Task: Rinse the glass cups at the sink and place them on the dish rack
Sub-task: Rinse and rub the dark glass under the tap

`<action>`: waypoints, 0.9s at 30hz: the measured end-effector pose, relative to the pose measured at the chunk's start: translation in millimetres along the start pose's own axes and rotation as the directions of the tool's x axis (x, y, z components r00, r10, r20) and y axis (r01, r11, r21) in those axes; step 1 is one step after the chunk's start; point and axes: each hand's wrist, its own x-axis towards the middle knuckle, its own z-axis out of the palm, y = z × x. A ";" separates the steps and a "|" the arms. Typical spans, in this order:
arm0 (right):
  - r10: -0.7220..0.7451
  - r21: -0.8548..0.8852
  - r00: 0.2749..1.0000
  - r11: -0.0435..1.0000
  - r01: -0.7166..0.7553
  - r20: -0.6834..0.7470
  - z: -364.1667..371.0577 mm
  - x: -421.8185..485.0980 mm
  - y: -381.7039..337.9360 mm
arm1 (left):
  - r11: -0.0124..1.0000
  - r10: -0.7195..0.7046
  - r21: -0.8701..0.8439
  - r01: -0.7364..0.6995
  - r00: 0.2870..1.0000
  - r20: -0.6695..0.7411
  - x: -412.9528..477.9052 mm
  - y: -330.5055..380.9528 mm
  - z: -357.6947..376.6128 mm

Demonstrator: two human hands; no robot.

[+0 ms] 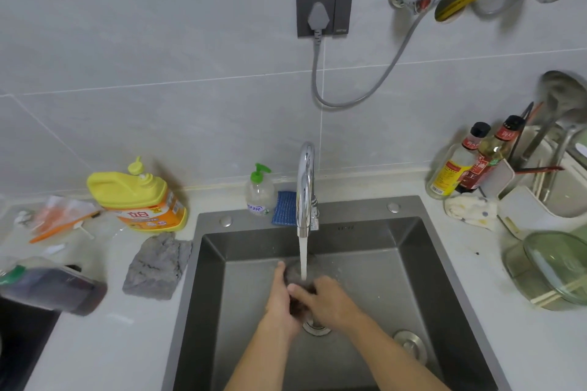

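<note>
Head view: glass cup [299, 276], blurred, sitting low in the sink [422, 232] between both hands, directly under the water stream [303, 251] that is running from the faucet [305, 187]. Left hand [281, 298] is wrapping its fingers along the cup's left side. Right hand [328, 298] is curling its fingers over the cup's near right side, fingertips meeting the left hand. Drain [316, 328] is lying just below the hands. Dish rack [521, 213] is standing on the counter right of the sink, well apart from the cup.

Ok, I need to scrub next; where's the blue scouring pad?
In the head view the blue scouring pad sits on the back rim of the sink, just left of the faucet and right of the clear pump bottle.
</note>
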 end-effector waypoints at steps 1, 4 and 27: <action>-0.012 0.008 1.000 1.000 0.012 -0.021 0.8 0.3 -5.5 | 1.000 -0.001 -0.002 0.001 0.999 0.032 0.6 -1.0 0.3; -0.039 0.194 0.999 0.980 0.038 0.001 -0.1 0.7 -16.7 | 1.000 0.009 -0.012 -0.008 0.996 0.089 2.6 -1.8 -0.5; -0.003 0.237 0.998 0.971 -0.010 0.057 -4.6 2.8 -19.5 | 0.998 0.045 -0.039 -0.040 0.987 0.157 11.5 -3.6 -9.2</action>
